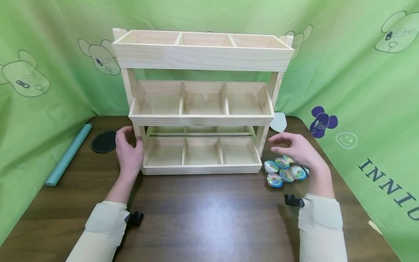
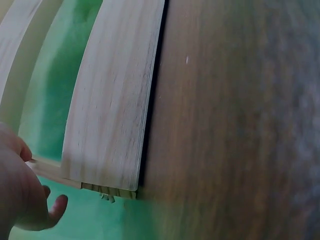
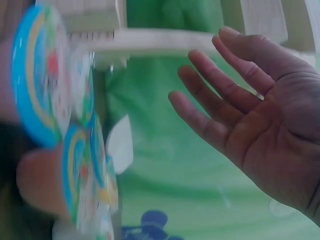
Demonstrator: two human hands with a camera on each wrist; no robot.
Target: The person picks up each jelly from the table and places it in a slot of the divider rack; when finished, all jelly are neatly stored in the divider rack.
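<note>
A dark brown wood-grain bench catches a pale glare toward its near middle. Along its left side lies a teal, finely patterned cylinder, set slantwise, and near it, to the right, a flat black oval disc. At the bench's far right is a flat white piece with a rounded end, partly hidden. A small pale strip shows at the right edge. Light green printed cloth hangs behind and on both sides, bearing outlined big-eared animal heads, a solid purple figure, an outlined smiling face and dark slanting capital letters.
</note>
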